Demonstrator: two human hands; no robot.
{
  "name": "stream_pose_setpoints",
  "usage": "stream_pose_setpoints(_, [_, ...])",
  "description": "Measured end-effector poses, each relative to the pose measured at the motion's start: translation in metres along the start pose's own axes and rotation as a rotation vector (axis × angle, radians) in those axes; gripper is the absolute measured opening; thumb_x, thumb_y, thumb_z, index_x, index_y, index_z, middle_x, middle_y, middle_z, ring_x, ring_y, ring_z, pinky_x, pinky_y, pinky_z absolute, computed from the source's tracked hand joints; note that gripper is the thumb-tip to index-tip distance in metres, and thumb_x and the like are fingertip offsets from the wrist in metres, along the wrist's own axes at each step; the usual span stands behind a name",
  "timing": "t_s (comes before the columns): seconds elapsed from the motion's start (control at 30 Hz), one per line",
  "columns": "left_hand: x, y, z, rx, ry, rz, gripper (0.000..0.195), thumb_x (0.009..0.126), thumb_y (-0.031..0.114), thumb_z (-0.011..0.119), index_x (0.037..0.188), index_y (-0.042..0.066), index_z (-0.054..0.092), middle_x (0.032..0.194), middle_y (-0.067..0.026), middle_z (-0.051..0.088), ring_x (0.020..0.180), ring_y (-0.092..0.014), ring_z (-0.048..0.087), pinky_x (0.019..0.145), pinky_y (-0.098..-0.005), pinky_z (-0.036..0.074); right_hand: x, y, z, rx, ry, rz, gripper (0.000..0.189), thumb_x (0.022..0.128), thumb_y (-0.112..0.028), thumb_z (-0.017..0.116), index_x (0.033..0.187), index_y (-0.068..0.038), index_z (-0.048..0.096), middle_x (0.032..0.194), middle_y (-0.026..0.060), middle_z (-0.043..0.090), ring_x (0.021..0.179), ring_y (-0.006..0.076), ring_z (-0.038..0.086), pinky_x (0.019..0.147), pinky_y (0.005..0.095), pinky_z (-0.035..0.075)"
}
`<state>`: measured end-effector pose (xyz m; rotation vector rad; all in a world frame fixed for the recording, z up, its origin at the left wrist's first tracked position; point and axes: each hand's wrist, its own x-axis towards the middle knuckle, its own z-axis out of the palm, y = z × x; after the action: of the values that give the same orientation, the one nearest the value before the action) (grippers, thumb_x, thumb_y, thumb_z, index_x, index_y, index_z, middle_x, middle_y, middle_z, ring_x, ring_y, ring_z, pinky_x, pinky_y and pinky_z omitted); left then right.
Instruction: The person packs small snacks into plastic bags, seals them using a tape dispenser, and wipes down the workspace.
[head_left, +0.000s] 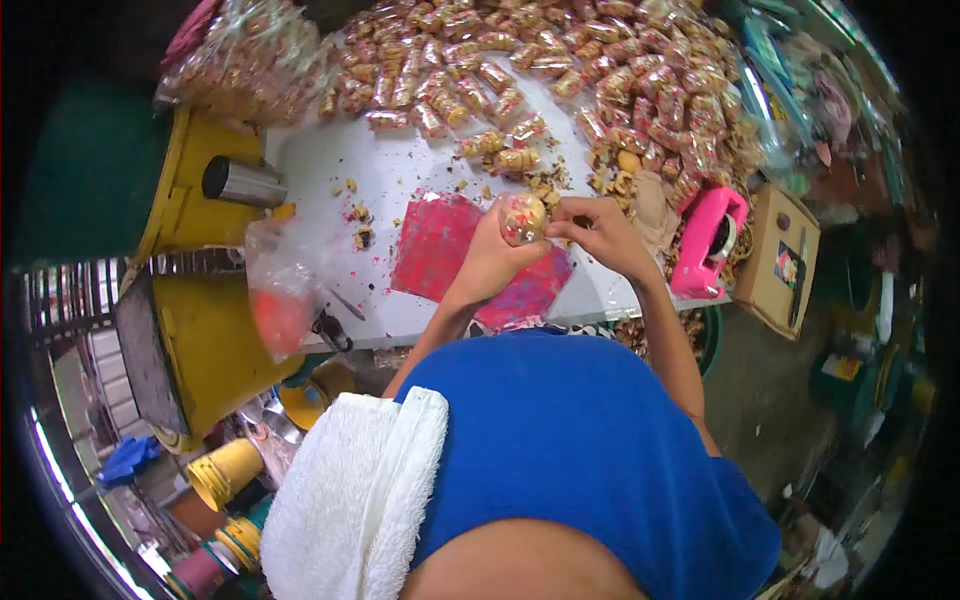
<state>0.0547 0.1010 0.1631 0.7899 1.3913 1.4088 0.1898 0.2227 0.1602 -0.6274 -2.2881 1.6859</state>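
My left hand (491, 259) grips a round pack of pale yellow biscuits or pastries (523, 217) in clear plastic printed with red, one end facing up. At the pack's right side, my right hand (600, 229) has its thumb and forefinger pinched together against the edge of the wrapper. Beneath my hands lies a stack of red-and-blue patterned plastic sheets (431, 251) on the white tabletop (315, 161). Several wrapped packs (450, 109) lie beyond, with crumbs and broken pieces (551, 184) in front of them.
A pink tape dispenser (709, 240) and a cardboard box (776, 259) stand at the right. On the left are a metal cylinder (244, 182), a plastic bag (281, 285), dark scissors (330, 330) and a large filled bag (244, 67). Heaped packs (667, 97) cover the far right.
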Motion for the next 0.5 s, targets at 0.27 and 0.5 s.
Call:
stream_pose_setpoints(0.27, [-0.013, 0.001, -0.019, -0.480, -0.155, -0.218, 0.043, 0.072, 0.003, 0.063, 0.109, 0.003, 0.043, 0.091, -0.0021, 0.051, 0.073, -0.008, 0.051, 0.060, -0.0225, 0.043, 0.018, -0.006, 0.011, 0.140, -0.116, -0.005, 0.011, 0.075, -0.011, 0.066, 0.075, -0.001, 0.060, 0.065, 0.0002, 0.055, 0.064, 0.0057, 0.049, 0.058, 0.0221, 0.038])
stream_pose_setpoints(0.5, [-0.016, 0.010, -0.025, -1.012, -0.571, -0.301, 0.052, 0.069, 0.003, 0.061, 0.116, 0.002, 0.039, 0.093, -0.0074, 0.050, 0.059, -0.010, 0.043, 0.045, -0.0219, 0.034, 0.033, -0.024, 0.017, 0.425, -0.160, -0.021, 0.029, 0.067, -0.005, 0.070, 0.095, -0.005, 0.061, 0.080, -0.0006, 0.057, 0.077, 0.0070, 0.053, 0.070, 0.0224, 0.043])
